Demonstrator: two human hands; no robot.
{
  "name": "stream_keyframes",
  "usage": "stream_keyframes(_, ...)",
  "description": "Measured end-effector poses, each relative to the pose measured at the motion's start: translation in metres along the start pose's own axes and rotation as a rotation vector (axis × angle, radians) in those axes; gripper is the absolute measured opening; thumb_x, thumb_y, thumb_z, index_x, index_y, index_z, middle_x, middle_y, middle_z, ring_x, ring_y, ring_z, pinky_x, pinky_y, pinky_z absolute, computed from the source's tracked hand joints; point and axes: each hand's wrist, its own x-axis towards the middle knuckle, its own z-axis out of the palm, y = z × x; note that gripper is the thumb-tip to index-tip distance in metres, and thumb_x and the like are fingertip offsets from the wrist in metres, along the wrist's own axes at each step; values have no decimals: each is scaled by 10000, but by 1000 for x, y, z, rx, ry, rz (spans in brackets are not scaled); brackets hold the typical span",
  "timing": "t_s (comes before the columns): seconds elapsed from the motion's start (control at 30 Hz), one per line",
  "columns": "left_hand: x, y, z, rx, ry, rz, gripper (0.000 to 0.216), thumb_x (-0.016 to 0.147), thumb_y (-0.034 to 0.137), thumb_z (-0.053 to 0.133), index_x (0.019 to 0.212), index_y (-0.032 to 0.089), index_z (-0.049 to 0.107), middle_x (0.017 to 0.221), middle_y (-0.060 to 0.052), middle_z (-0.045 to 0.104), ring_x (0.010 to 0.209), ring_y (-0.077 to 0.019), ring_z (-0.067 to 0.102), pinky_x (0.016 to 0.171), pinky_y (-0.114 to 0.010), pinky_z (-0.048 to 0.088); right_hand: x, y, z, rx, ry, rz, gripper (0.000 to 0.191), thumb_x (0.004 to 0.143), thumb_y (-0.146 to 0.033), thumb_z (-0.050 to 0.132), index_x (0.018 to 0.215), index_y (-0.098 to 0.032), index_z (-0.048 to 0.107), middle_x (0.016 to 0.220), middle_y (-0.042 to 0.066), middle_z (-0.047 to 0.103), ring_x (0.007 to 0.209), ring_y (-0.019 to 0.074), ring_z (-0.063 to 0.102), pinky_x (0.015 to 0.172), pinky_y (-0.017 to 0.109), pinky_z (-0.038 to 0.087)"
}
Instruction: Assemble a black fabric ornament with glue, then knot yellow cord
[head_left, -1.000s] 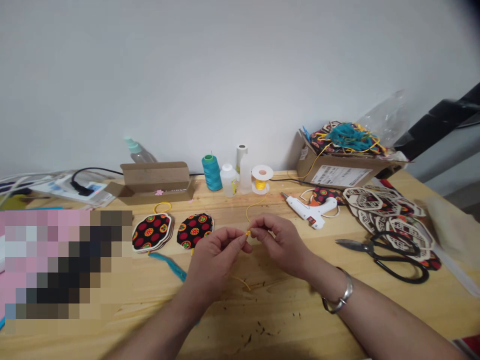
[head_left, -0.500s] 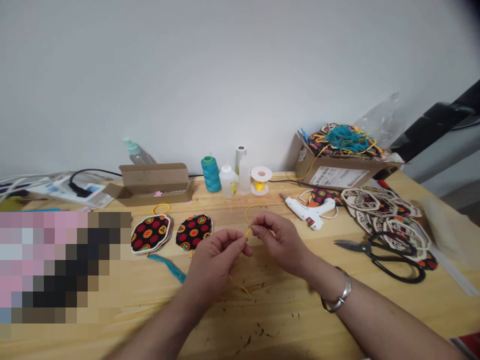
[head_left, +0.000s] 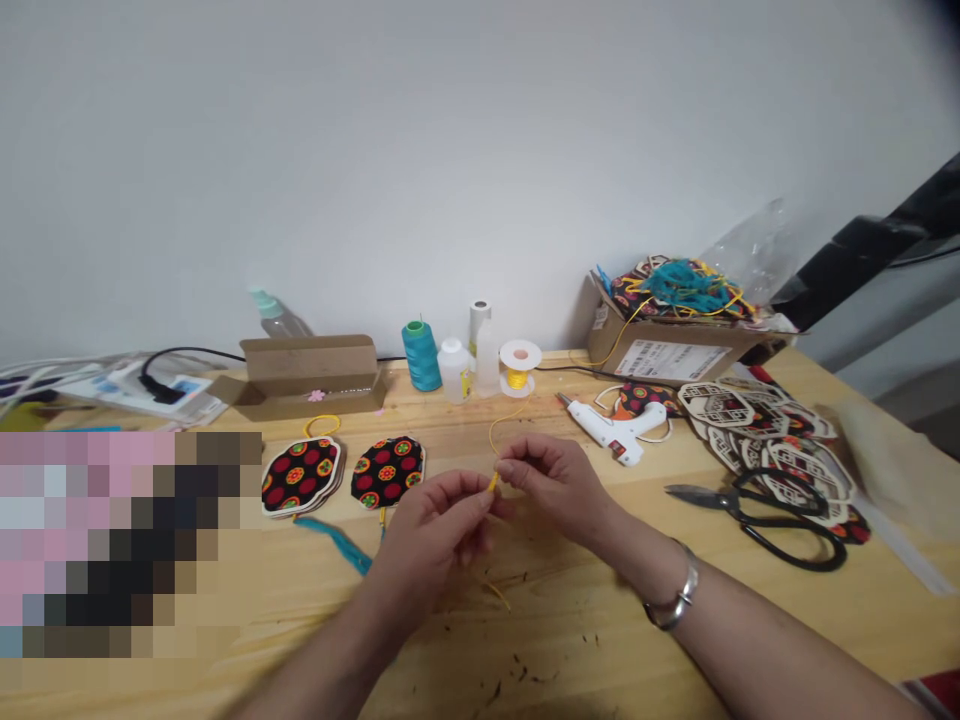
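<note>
A thin yellow cord [head_left: 493,432] runs from the white spool [head_left: 520,355] at the back down into my fingers. My left hand [head_left: 442,530] pinches it between thumb and forefinger. Close beside it, my right hand [head_left: 551,485] also grips the cord with closed fingertips, and a short yellow stretch shows between the two. A loose end of the cord hangs out below my left hand. To the left lie a patterned fabric piece [head_left: 388,472] and a stack of white-edged patterned pieces [head_left: 301,475] with a teal tassel [head_left: 337,542].
A white glue gun [head_left: 619,425] and black-handled scissors [head_left: 757,505] lie to the right, beside piled cut-out frames [head_left: 806,480]. Behind stand a teal thread cone [head_left: 421,358], small bottles [head_left: 454,370], an open cardboard box [head_left: 311,400] and a filled carton [head_left: 675,355]. A pixelated patch covers the left.
Both hands keep their pinch on the yellow cord with only slight finger movement. The loose end has shifted a little to the right. The whole view has tilted slightly.
</note>
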Motion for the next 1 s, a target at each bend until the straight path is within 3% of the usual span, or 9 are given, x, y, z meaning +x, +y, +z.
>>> stream_keyframes(0.13,0,-1,0,-41,-16,-6,188,739,276,618,870,146,646,804,-60,673,568,-105,585,471,-185,412,-1,-3,1,2,-14,-14,107,724,-240,578,653,-160,578,601,-16,544,573,101,480,542,222,387)
stream_keyframes(0.37,1,2,2,71,18,33,171,735,278,621,681,119,649,584,-6,619,397,-22,405,381,-137,285,-3,-2,1,-55,-29,-46,87,731,-212,564,667,-157,587,602,-17,557,568,95,481,539,216,383)
stream_keyframes(0.7,0,-3,-1,59,-19,22,216,746,308,589,755,112,678,522,-32,622,444,-85,501,429,-180,372,-2,-4,-1,-49,-14,-37,122,739,-227,549,641,-155,547,590,-20,514,561,95,446,537,222,365)
stream_keyframes(1.0,-1,2,2,154,25,52,177,734,281,576,663,128,631,563,-21,632,437,-86,512,423,-187,383,-3,-4,-1,-151,27,-86,138,755,-221,535,632,-162,509,585,-31,472,567,94,421,538,219,347)
